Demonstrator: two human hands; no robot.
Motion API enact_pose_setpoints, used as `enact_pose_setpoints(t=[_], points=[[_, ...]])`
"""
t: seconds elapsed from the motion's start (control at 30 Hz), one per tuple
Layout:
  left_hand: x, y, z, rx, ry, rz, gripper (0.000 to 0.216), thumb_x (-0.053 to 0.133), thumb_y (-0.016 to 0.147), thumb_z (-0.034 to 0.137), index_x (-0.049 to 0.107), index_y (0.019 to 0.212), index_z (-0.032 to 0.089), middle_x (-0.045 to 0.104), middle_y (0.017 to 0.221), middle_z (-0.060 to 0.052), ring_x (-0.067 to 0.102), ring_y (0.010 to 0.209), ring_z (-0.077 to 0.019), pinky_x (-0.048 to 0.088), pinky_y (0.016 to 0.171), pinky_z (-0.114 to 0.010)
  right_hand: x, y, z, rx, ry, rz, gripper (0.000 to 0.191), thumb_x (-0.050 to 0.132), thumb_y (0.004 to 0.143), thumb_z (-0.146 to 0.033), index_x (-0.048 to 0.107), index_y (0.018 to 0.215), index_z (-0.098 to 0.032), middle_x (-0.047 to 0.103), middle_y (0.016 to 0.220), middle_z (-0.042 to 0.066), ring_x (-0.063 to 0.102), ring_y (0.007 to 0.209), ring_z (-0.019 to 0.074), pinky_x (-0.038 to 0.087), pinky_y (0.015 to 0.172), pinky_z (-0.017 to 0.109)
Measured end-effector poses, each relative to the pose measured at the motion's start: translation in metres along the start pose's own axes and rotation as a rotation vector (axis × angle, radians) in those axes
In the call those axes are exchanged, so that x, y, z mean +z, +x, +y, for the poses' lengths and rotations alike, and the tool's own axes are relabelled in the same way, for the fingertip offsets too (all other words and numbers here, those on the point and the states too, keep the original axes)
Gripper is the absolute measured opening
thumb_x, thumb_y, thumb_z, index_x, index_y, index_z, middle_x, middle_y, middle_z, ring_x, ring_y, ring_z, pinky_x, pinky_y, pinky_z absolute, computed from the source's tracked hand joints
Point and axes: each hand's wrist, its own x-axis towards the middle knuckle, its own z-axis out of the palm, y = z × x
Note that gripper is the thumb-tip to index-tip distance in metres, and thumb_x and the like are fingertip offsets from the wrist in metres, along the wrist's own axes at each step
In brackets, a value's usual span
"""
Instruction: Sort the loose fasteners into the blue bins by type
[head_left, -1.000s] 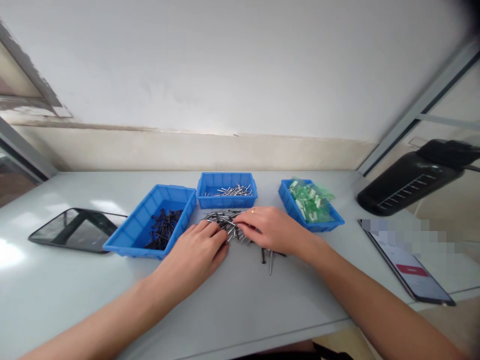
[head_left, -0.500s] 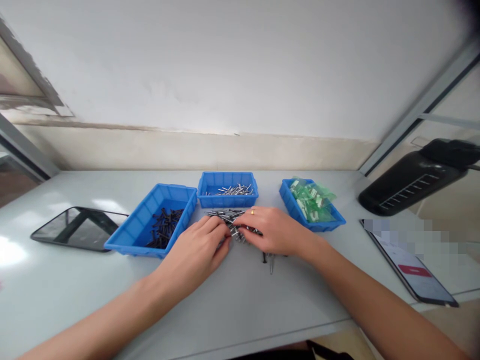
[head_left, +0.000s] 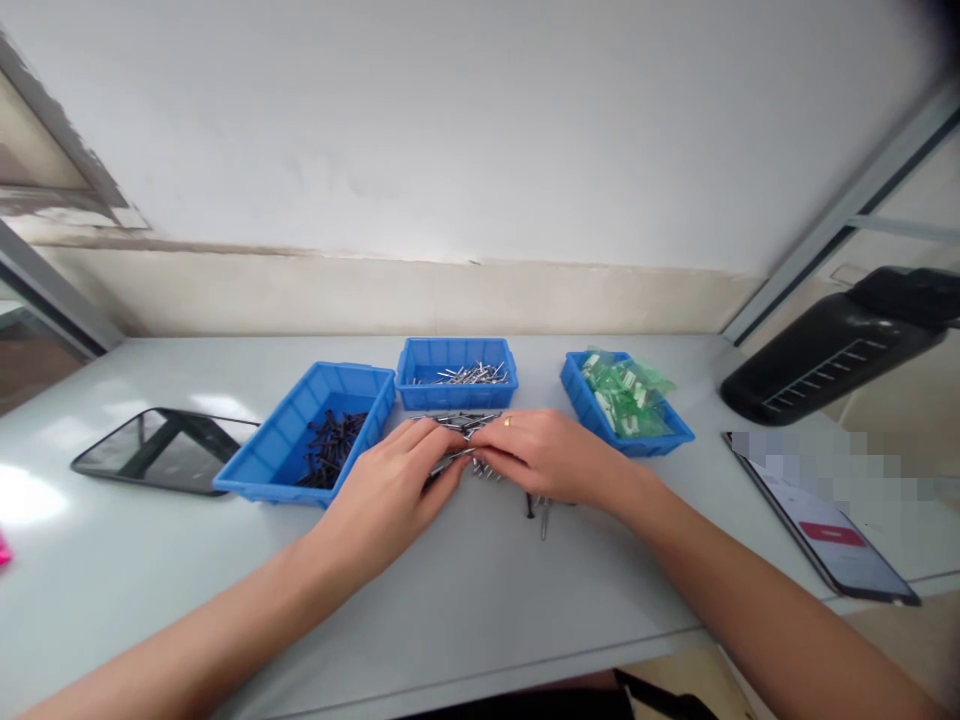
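Note:
My left hand [head_left: 401, 465] is closed, with thin silver and dark screws showing between its thumb and fingers. My right hand [head_left: 544, 450], with a ring on one finger, is curled with its fingertips against those of my left hand; what it pinches is hidden. Beneath and behind both hands lies a loose pile of mixed screws [head_left: 450, 420], mostly silver, partly covered by the fingers. Close to the right wrist, a few stray screws [head_left: 544, 520] lie on the table, one black and one silver among them.
A blue bin [head_left: 262, 450] of black screws stands left, another blue bin [head_left: 457, 395] with silver screws at the back, and a third [head_left: 667, 442] with green packets right. A dark-framed stand [head_left: 150, 450], a phone [head_left: 832, 535] and a tilted black bottle [head_left: 832, 350] lie farther out.
My two hands have come together until their fingertips meet. Silver screws now show between the left thumb and fingers. The view has shifted slightly.

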Motion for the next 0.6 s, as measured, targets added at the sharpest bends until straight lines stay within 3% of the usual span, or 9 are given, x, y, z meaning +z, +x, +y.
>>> enact_pose_setpoints(t=[0.3, 0.43, 0.6], points=[[-0.0055, 0.0013, 0.0043, -0.102, -0.204, 0.048, 0.015, 0.049, 0.09, 0.029, 0.06, 0.094, 0.021, 0.062, 0.089, -0.001, 0.057, 0.081, -0.0133, 0.047, 0.071, -0.026, -0.0018, -0.0035, -0.0002, -0.067, -0.005, 0.159, 0.019, 0.044, 0.091, -0.023, 0.062, 0.094, -0.017, 0.068, 0.081, 0.004, 0.061, 0.074, 0.0151, 0.044, 0.067, 0.026], [-0.0071, 0.0009, 0.0072, -0.05, -0.221, 0.122, 0.01, 0.052, 0.088, 0.025, 0.061, 0.091, 0.021, 0.061, 0.085, 0.0, 0.057, 0.079, -0.0113, 0.047, 0.07, -0.023, -0.0008, -0.0032, -0.0008, -0.055, 0.034, 0.113, 0.019, 0.043, 0.092, -0.022, 0.06, 0.098, -0.017, 0.068, 0.085, 0.004, 0.061, 0.076, 0.0149, 0.044, 0.067, 0.026], [-0.0063, -0.0013, 0.0076, 0.018, -0.235, 0.129, 0.009, 0.054, 0.088, 0.02, 0.061, 0.093, 0.022, 0.06, 0.086, 0.002, 0.057, 0.077, -0.0083, 0.046, 0.07, -0.02, 0.0011, -0.002, -0.0027, -0.015, 0.073, 0.026, 0.019, 0.042, 0.092, -0.021, 0.059, 0.097, -0.017, 0.067, 0.085, 0.003, 0.06, 0.076, 0.0148, 0.043, 0.067, 0.026]])
